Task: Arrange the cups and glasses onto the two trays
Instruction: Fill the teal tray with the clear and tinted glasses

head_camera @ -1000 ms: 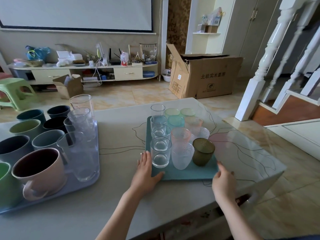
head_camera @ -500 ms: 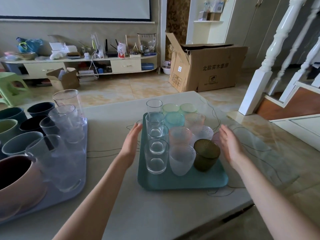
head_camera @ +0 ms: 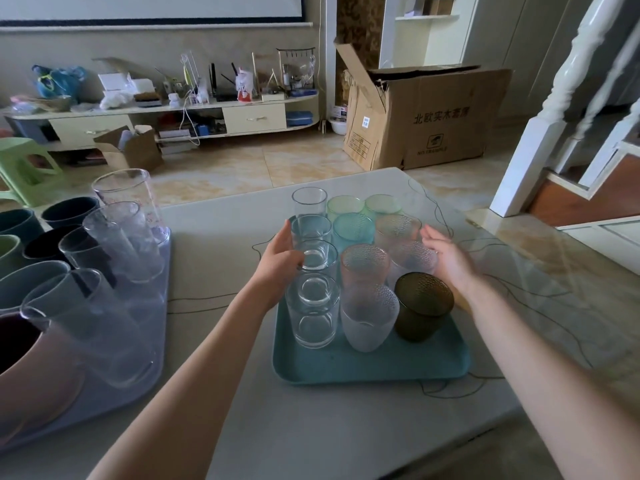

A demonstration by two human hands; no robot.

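cardboard box (head_camera: 426,116) | print: 北欧实木… | logo text unreadable

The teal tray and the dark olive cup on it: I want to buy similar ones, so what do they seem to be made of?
The teal tray looks like matte plastic or melamine: an even, opaque colour, rounded moulded rim, hardly any shine. The dark olive cup looks like tinted glass or clear hard plastic: it is see-through, with a fine dimpled texture and soft highlights. The picture alone cannot settle glass or plastic.
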